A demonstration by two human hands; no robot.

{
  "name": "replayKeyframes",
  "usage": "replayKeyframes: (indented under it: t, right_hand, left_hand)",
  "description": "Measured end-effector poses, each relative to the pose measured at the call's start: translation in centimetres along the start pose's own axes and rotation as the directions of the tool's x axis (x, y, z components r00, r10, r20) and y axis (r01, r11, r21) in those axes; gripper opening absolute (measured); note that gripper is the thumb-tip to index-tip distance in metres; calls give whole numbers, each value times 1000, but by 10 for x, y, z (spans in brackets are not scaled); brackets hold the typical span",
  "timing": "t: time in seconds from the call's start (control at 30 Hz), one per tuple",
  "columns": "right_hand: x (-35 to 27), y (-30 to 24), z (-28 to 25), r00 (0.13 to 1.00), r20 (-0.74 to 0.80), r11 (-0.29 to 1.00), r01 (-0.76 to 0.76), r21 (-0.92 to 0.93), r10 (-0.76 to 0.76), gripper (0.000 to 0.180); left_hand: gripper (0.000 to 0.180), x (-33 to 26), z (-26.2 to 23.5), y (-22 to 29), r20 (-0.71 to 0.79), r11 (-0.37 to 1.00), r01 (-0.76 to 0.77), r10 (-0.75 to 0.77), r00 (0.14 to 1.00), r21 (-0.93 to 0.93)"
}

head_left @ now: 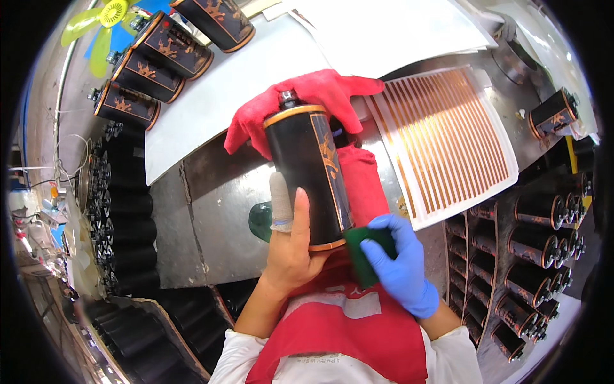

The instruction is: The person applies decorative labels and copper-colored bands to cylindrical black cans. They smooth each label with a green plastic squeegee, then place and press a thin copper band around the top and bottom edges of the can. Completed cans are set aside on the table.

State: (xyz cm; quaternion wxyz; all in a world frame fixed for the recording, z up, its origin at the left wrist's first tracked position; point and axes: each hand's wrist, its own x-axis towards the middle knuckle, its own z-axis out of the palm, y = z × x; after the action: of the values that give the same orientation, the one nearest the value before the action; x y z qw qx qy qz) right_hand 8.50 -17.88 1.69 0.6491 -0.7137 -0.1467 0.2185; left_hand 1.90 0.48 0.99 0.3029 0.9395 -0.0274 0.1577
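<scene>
Left hand [291, 246]: bare, one finger wrapped in white tape, clasped around the lower end of the black cylinder [310, 169], thumb up along its side.
Right hand [400, 262]: in a blue glove, pinching a dark green scouring pad [364, 253] against the bottom rim of the cylinder.
Black cylinder: lifted above the middle of the metal worktable [211, 237], tilted with its capped top away from the body; copper-coloured bands at both ends, an orange mark down the side.
Red cloth [320, 96]: spread behind the cylinder's top, over the table's middle, partly on the white sheet [217, 96].
Striped white panel [448, 141]: flat toward the table's right edge, copper-coloured stripes running across it.
Finished cylinders [163, 57]: four lying in a row at the far left corner on the white sheet.
Single cylinder [553, 112]: lying near the far right corner.
Rack of cylinders [531, 256]: just off the right edge, ends facing up.
Dark cylinders [125, 211]: stacked along the left edge.
</scene>
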Motion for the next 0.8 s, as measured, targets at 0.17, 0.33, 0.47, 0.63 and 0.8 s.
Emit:
replayKeyframes:
  t: [0.17,0.33,0.47,0.63,0.8]
  right_hand:
    - [-3,6,-8,993,-61,994,-105,11,106,28]
    - [13,17,-17,975,-29,969,-220,-108,218,31]
    - [48,-16,-38,980,-10,958,-192,212,198,13]
    - [164,-93,-1,983,181,983,34,-180,-1,19]
    - [242,-133,55,740,641,638,396,-660,204,32]
  left_hand:
    - [95,-21,4,-11,-55,986,78,-87,995,-150]
    - [86,-27,20,-30,-175,939,-13,-51,983,-345]
    - [100,-33,0,-26,-98,980,71,-91,991,-186]
    - [118,-19,-11,-28,-209,968,33,-87,974,-248]
    - [106,-15,-9,-25,-338,986,-30,-29,941,-167]
